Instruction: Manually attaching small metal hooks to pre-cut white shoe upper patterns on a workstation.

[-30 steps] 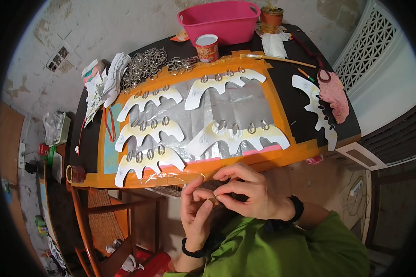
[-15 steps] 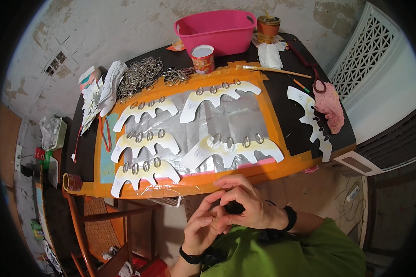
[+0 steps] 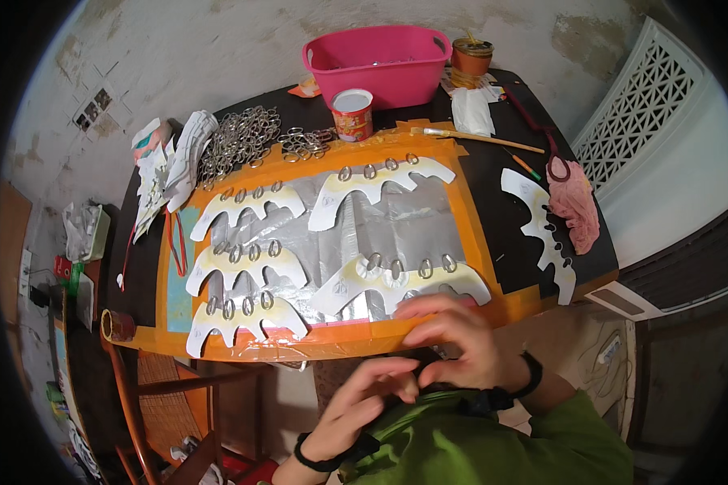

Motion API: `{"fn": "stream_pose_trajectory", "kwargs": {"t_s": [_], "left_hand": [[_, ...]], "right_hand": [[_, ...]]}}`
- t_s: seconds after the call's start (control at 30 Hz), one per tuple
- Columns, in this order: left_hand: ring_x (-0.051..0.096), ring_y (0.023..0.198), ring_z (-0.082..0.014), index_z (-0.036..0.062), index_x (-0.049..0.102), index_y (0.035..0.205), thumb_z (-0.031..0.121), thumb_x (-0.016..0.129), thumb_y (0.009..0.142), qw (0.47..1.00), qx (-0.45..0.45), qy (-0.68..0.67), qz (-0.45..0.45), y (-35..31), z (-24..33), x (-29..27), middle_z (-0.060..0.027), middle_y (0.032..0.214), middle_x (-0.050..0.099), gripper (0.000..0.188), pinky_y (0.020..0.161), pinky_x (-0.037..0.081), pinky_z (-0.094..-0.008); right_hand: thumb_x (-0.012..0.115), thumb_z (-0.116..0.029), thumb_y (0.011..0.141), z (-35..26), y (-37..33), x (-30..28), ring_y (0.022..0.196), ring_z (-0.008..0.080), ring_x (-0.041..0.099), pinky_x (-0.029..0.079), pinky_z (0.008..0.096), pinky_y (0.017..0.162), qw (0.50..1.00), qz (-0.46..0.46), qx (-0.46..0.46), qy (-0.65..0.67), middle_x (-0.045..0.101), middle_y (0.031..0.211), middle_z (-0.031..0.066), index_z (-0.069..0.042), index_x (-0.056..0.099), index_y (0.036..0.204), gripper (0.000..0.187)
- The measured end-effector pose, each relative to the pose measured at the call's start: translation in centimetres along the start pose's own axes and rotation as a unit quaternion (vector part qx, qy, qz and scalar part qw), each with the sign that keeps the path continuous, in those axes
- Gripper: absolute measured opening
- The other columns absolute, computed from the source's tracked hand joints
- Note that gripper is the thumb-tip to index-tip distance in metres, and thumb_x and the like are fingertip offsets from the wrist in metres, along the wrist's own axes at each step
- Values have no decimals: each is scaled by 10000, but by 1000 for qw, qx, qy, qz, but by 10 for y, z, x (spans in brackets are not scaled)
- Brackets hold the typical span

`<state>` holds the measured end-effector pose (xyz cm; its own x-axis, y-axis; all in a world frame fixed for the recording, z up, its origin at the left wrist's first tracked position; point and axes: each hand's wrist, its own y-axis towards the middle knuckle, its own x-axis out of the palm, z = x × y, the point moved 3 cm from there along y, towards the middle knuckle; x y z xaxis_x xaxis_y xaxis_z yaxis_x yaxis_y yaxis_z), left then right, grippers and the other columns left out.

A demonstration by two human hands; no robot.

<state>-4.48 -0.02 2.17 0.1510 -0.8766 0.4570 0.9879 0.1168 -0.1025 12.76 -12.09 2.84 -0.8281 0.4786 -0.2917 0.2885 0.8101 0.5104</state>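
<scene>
My right hand is just off the table's near edge, palm inward, its fingers loosely curved and apart. Lower and to the left is my left hand, its fingers half bent toward the right hand and nothing visible in them. The nearest thing is a white scalloped piece with yellowish smears and metal rings along its upper edge. Similar pieces lie farther off, one at the back and others in a left column, such as the nearest one. Another scalloped piece rests on the dark tabletop at right.
Orange tape borders a silvery sheet. Behind are loose metal rings, a red can, a pink tub and a brush. Scissors and a pink cloth lie right; a wooden chair stands left.
My hands, closer together with bent fingers before, have drawn apart. The right hand has shifted right and the left slightly down. The view has tilted a little.
</scene>
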Motion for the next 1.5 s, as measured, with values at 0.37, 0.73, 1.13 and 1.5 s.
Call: {"fn": "stream_pose_trajectory", "kwargs": {"t_s": [0.37, 0.73, 1.13, 1.5], "left_hand": [[229, 1568, -402, 218, 738, 1319, 607, 572, 1026, 876, 338, -146, -311, -15, 81, 53, -182, 1702, 242, 515, 1236, 312, -580], [620, 1199, -436, 46, 544, 1420, 93, 744, 900, 738, 126, 609, 262, 76, 65, -44, -258, 1206, 664, 559, 975, 518, -476], [661, 977, -320, 77, 571, 1369, 8, 732, 908, 865, 99, 439, 220, 44, 48, -43, -189, 1190, 643, 493, 824, 546, -405], [712, 1057, -333, 48, 728, 1032, 98, 833, 858, 810, 176, 500, 251, 27, 44, -26, -158, 1364, 620, 210, 850, 590, -422]], "right_hand": [[691, -1, 930, 19, 20, -50, 1137, 258, 648, 495, 358, 1000, 984, 101, 140, -38, 659, 1224, 179, 17, 665, 1101, 173], [846, -216, 843, 51, 58, -37, 1168, 321, 533, 462, 420, 1004, 932, -112, 92, -332, 565, 1182, 128, -7, 687, 1211, 453], [790, -90, 877, 46, 65, -29, 850, 197, 677, 550, 329, 759, 949, -180, 260, -6, 684, 948, 74, -13, 721, 1083, 230], [761, -74, 887, 12, 66, 1, 817, 251, 701, 549, 364, 738, 970, -184, 156, -39, 709, 922, 135, 17, 707, 1070, 212]]}}
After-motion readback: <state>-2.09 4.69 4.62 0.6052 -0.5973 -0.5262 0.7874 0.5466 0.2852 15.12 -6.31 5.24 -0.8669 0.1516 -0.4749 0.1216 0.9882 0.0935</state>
